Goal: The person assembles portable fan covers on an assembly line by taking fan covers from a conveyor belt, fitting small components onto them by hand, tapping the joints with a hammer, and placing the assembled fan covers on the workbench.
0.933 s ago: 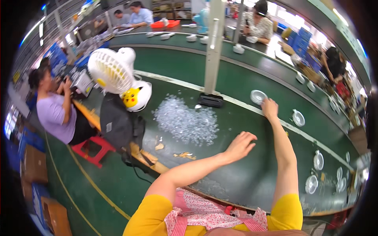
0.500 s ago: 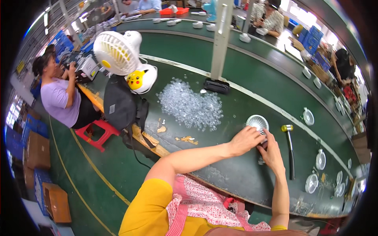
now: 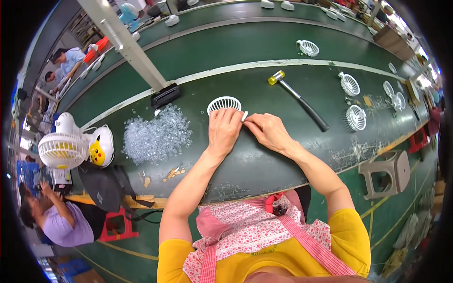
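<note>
A round white fan cage (image 3: 224,102) with slatted ribs lies on the dark green tabletop. My left hand (image 3: 223,131) grips its near side, the fingers bent over the rim and hiding part of it. A short white stub (image 3: 244,116) sticks out beside the left fingertips. At this stub my right hand (image 3: 270,131) has thumb and forefinger pinched together; whatever small piece lies between them is hidden. To the left spreads a heap of small clear plastic pieces (image 3: 158,133). A hammer (image 3: 302,103) with a yellow head and black grip rests to the right.
More white fan cages (image 3: 350,85) lie to the right, and one sits across the pale strip (image 3: 278,63). A metal post (image 3: 125,42) rises from a black base. A white fan (image 3: 63,146) and a black bag (image 3: 101,186) occupy the left. A stool (image 3: 387,174) stands right.
My view has swung to the right, so the bench items appear farther left. My left hand stays on the cage, while my right fingers now pinch at its white stub.
</note>
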`<state>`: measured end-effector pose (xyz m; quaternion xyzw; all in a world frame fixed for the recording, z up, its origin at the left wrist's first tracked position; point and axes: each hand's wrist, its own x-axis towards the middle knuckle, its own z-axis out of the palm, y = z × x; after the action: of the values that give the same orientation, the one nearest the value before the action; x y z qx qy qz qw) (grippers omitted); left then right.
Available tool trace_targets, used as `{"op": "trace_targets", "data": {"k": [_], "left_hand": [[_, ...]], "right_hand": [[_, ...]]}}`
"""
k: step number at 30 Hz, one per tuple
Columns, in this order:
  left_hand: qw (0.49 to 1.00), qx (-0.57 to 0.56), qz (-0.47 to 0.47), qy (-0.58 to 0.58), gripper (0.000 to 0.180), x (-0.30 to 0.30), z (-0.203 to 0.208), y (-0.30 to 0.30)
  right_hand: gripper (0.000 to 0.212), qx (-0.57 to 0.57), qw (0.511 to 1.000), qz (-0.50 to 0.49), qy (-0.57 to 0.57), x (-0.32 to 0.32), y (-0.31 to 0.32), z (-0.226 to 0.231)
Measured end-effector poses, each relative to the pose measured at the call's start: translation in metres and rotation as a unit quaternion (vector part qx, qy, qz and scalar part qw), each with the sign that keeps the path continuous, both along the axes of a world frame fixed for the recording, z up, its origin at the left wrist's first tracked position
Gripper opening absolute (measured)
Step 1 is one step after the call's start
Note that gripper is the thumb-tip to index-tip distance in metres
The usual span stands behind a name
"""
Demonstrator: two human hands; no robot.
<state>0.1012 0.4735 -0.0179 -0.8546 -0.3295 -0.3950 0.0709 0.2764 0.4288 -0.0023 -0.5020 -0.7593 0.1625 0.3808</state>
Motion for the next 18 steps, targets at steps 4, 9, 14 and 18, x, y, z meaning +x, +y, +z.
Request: {"op": "trace_targets", "data": {"k": [4, 9, 14, 18], "left_hand": [[0.999, -0.002, -0.016, -0.029, 0.025, -0.004, 0.004, -0.004], [0.990, -0.053, -0.069, -0.114, 0.023, -0.009, 0.004, -0.005], [0.974, -0.102, -0.106, -0.174, 0.021, -0.006, 0.008, -0.007], [0.938, -0.227, -0.143, -0.221, 0.017, -0.005, 0.015, -0.011]], "right_hand": [[0.011, 0.047, 0.998, -0.024, 0.025, 0.003, -0.002, 0.010], [0.016, -0.177, 0.961, 0.009, 0.212, 0.011, 0.004, 0.015], [0.018, -0.280, 0.887, 0.077, 0.358, 0.019, 0.005, 0.020], [0.014, -0.217, 0.918, 0.102, 0.314, 0.022, 0.001, 0.020]]}}
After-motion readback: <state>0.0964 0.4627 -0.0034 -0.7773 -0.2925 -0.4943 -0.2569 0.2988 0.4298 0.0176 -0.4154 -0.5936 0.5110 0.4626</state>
